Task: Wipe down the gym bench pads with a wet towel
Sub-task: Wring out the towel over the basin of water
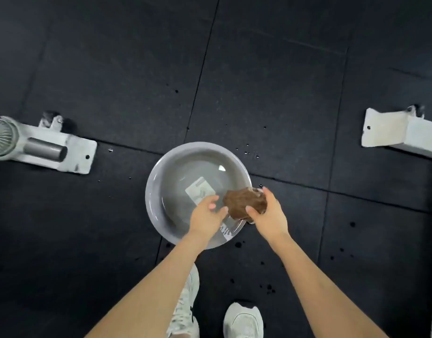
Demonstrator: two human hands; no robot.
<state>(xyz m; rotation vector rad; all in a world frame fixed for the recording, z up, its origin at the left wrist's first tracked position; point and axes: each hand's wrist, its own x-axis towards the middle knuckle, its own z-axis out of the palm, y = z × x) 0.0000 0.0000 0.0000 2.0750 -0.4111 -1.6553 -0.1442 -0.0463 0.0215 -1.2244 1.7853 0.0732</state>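
Towel (244, 202), brown and bunched into a wad, sat in my right hand (271, 215) over the right edge of the basin (155, 191). Far to the left, a white metal foot (76, 154) lay on the black floor mats (258, 69), with a grey cylinder (45, 148) on it and a round finned part (1, 137) at its outer end. Near the middle stood the grey basin, holding clear water, with a pale label (200, 192) showing on its bottom. My left hand (206, 214) hovered above the water, its fingers loosely spread and holding nothing, the fingertips just beside the towel. My right hand had thumb and fingers curled round the wad, gripping it. Dark water drops (238, 245) dotted the mats around the basin. Far to the right, a second white metal foot (393, 132) rested on the floor, well apart from the basin. Below my arms, my two pale shoes (243, 320) stood on the mats.
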